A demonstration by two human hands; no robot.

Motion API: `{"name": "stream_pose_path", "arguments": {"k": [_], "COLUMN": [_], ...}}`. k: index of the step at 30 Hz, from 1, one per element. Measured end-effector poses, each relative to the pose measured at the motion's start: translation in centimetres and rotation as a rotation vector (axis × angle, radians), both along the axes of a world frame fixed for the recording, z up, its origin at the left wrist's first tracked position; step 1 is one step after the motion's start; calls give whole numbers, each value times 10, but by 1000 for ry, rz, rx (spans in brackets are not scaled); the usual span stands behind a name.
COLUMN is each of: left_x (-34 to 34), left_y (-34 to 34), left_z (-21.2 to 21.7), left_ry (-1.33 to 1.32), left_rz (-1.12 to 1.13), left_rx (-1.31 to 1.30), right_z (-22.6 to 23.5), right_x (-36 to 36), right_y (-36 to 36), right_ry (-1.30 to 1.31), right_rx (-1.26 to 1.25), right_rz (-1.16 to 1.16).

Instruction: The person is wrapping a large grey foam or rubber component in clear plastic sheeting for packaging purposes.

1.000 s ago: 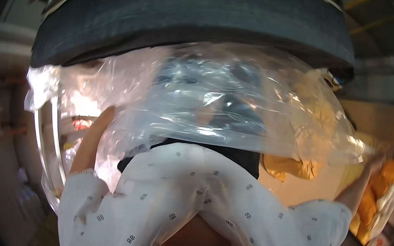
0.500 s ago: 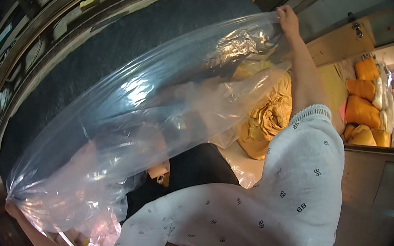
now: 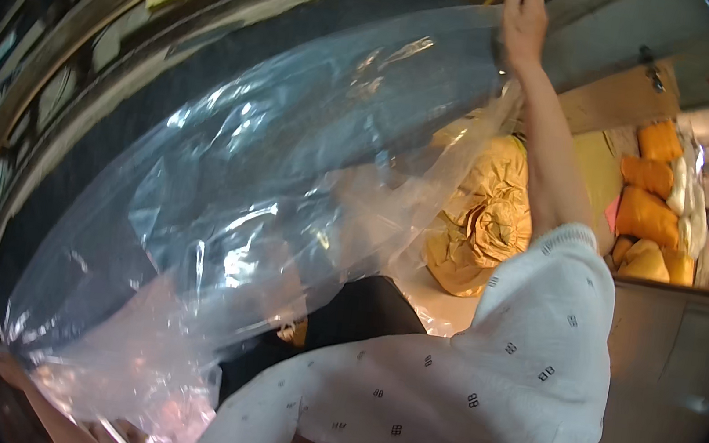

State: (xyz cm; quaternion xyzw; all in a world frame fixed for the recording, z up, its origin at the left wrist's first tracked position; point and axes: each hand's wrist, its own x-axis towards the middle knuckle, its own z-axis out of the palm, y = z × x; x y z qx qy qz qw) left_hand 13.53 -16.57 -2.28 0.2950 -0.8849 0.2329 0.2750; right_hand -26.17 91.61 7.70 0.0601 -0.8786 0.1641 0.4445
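A large sheet of clear plastic film (image 3: pixel 289 178) is stretched between my two hands, with bright glare and loose folds across it. My right hand (image 3: pixel 523 25), raised at the upper right with the arm outstretched, is closed on one end of the film. At the lower left, my left hand (image 3: pixel 7 367) grips the other end, where the film gathers into creases; its fingers are partly hidden. Beneath and behind the film lies a dark, flat work surface (image 3: pixel 116 148). Near my right forearm sits a bundled golden-yellow sack (image 3: pixel 483 220), twisted at its middle.
A long frame of metal rails (image 3: pixel 65 53) runs along the far left side. Several orange bundles (image 3: pixel 649 204) are stacked beyond an opening at the right. A wooden board (image 3: pixel 617 99) stands near my right arm. Crumpled pinkish plastic (image 3: pixel 180 417) lies low at the left.
My right hand has risen, with its end of the film. My left hand has shifted slightly left. The film hangs broader and more rippled than before.
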Motion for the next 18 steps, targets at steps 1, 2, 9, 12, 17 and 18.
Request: {"name": "stream_pose_path", "arguments": {"k": [1, 2, 9, 12, 17, 18], "left_x": [44, 8, 3, 42, -26, -19], "left_y": [-29, -12, -21, -49, 44, 63], "left_z": [60, 22, 0, 49, 38, 50], "left_ry": [60, 36, 226, 306, 583, 603], "left_rz": [52, 97, 231, 186, -42, -98], "left_rx": [34, 124, 273, 176, 617, 618], "right_z": [-6, 7, -36, -51, -6, -10], "right_x": [15, 42, 48, 32, 35, 24], "right_y": [-22, -40, -56, -50, -33, -29], "right_ry": [-293, -567, -500, -541, -534, -496], "right_rx": [-176, -233, 218, 389, 243, 215], "right_rz": [185, 289, 370, 347, 332, 377]}}
